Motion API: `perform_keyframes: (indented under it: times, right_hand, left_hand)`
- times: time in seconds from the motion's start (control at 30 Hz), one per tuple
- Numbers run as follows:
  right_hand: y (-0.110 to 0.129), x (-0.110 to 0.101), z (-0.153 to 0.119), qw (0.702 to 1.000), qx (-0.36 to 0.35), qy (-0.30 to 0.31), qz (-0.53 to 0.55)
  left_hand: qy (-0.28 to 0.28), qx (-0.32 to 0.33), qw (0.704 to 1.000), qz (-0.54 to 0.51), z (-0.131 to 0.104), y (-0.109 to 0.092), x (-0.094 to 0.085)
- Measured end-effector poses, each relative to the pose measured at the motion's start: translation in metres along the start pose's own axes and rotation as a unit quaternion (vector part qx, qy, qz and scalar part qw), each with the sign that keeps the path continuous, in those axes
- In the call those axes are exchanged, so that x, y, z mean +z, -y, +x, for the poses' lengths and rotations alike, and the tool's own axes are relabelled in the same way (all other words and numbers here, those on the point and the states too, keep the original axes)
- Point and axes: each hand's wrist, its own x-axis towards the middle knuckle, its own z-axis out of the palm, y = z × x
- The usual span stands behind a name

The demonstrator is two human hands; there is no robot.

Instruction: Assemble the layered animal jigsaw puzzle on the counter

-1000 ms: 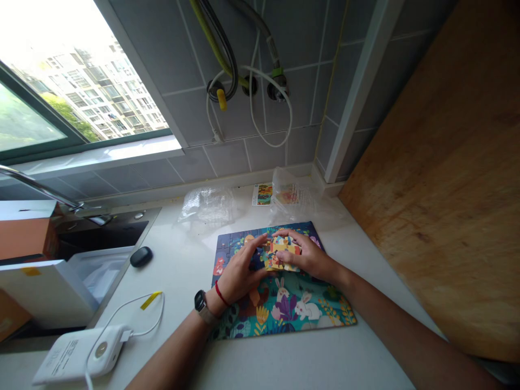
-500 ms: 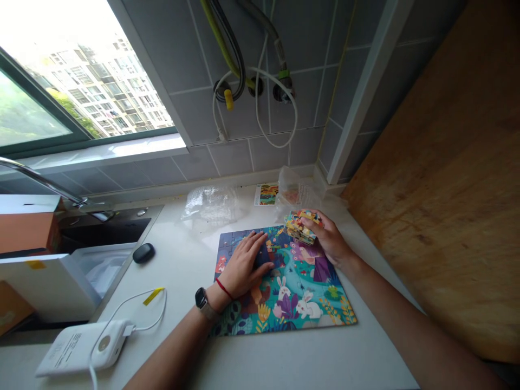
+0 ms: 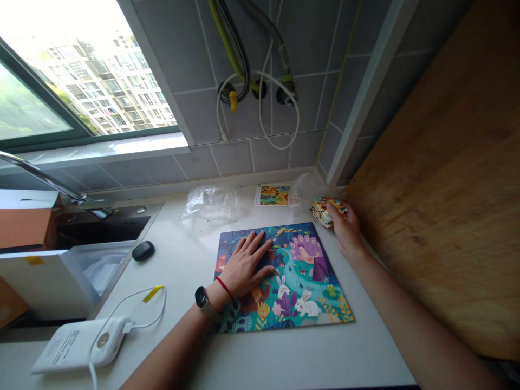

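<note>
A colourful jigsaw puzzle (image 3: 300, 290) with rabbits and a peacock lies flat on the white counter, its pieces joined. My left hand (image 3: 246, 265) rests on its left half with the fingers spread, covering part of the picture. Beyond the puzzle's upper right corner, my right hand (image 3: 346, 225) grips a stack of puzzle pieces (image 3: 323, 211), mostly yellow and red. The stack is just above or on the counter; I cannot tell which. Beside it are a clear plastic bag (image 3: 303, 189) and a small picture card (image 3: 273, 195).
Crumpled clear plastic (image 3: 211, 204) lies by the back wall. To the left are a black mouse-shaped object (image 3: 143, 251), a white power bank (image 3: 81, 344) with a cable, and a sink (image 3: 148, 216) with boxes (image 3: 44, 276) over it. A wooden panel (image 3: 439, 216) borders the right side.
My right hand has carried the stack of pieces off the puzzle, to the right and slightly back, uncovering the peacock and showing more of the card. My left hand has stayed in place.
</note>
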Motion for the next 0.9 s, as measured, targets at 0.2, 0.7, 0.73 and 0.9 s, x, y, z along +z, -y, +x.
perform_keyframes:
  times: [0.2, 0.7, 0.73, 0.9]
  right_hand:
    - [0.001, -0.005, 0.007, 0.992, -0.026, 0.013, -0.124]
    - [0.002, -0.019, 0.019, 0.972, 0.000, 0.055, -0.228]
    - [0.002, -0.020, 0.020, 0.970, 0.001, 0.058, -0.237]
    - [0.006, -0.022, 0.019, 0.955, 0.005, 0.066, -0.289]
  left_hand:
    - [-0.005, 0.006, 1.000, -0.007, 0.000, 0.001, 0.000]
    - [0.013, 0.006, 1.000, 0.003, 0.000, -0.002, -0.005]
    - [0.019, 0.004, 1.000, 0.007, 0.000, -0.002, -0.005]
    - [0.028, -0.005, 0.999, 0.034, 0.001, -0.001, -0.004]
